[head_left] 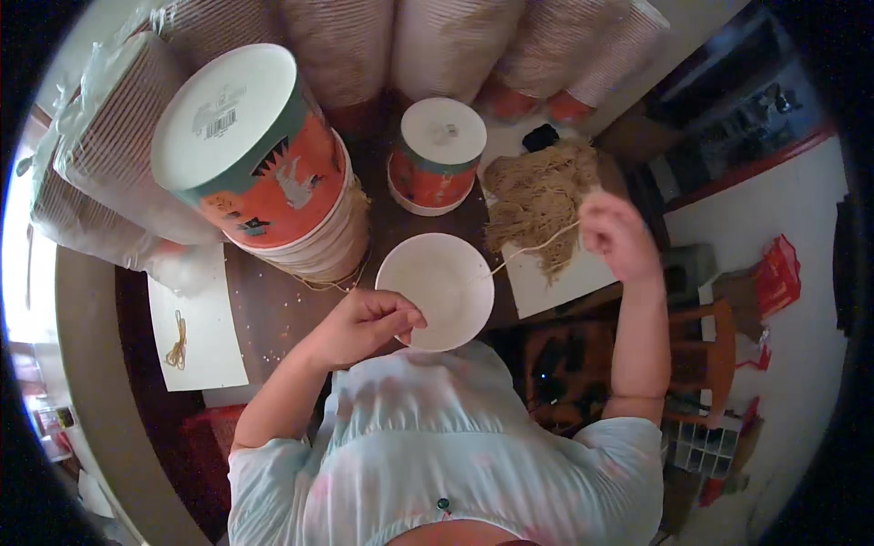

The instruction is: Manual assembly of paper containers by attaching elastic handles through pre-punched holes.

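A white round paper bucket [435, 282] stands with its open mouth toward me at the near edge of the table. My left hand [378, 317] is closed at its near-left rim, fingers curled and thumb over the edge. Out to the right, my right hand [619, 235] is raised and pinches a thin tan cord [537, 246]. From that hand the cord sags down to the bucket's right rim. Behind it lies a tangled heap of tan cords [537, 187] on a white sheet [555, 282]. Where the cord meets the bucket is too fine to make out.
Upside-down orange and green printed buckets stand at the left as a tall stack [273, 173] and in the middle as a smaller one [437, 155]. Plastic-wrapped stacks of buckets [118, 136] line the back. A cord bundle [177, 341] lies on a white board [218, 341]. A wooden chair [719, 346] is at right.
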Demonstrator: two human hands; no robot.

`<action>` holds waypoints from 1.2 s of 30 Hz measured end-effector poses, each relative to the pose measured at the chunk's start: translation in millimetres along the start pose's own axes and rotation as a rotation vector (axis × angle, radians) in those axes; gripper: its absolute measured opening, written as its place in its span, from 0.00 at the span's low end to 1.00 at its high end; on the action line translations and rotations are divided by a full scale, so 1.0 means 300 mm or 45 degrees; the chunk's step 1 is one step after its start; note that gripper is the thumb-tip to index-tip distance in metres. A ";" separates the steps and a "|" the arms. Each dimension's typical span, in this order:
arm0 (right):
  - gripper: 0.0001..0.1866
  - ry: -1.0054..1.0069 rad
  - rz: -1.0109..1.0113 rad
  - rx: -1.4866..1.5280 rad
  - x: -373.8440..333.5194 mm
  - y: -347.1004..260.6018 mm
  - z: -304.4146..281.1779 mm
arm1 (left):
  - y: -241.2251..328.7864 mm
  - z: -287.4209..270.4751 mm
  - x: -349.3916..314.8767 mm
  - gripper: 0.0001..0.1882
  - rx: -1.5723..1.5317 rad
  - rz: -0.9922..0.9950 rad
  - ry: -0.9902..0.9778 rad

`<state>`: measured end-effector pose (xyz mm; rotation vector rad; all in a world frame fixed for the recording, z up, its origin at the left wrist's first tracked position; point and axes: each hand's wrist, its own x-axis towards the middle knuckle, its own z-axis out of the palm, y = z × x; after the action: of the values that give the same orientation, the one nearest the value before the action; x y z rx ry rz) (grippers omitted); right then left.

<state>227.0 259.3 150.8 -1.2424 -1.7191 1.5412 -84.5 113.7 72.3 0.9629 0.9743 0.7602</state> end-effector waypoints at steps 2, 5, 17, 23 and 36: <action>0.07 0.236 -0.297 -1.081 0.009 0.087 0.049 | 0.009 0.010 -0.003 0.10 -0.088 -0.070 -0.008; 0.25 0.134 -0.605 -1.004 -0.041 0.031 0.257 | 0.063 0.026 0.018 0.10 -0.193 -0.180 -0.045; 0.07 -0.115 -0.610 -0.309 -0.076 0.119 0.501 | 0.004 0.021 0.033 0.12 -0.476 -0.319 -0.071; 0.06 0.022 -0.781 -0.470 -0.091 0.120 0.519 | 0.019 0.033 0.007 0.13 -0.556 -0.314 0.023; 0.06 -0.343 -0.607 -0.404 -0.156 0.130 0.528 | -0.076 0.153 -0.137 0.09 0.510 0.364 0.415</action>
<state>125.2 139.2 87.3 -0.6950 -2.2992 1.2200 -55.7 54.8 75.6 1.3736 1.3214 1.0041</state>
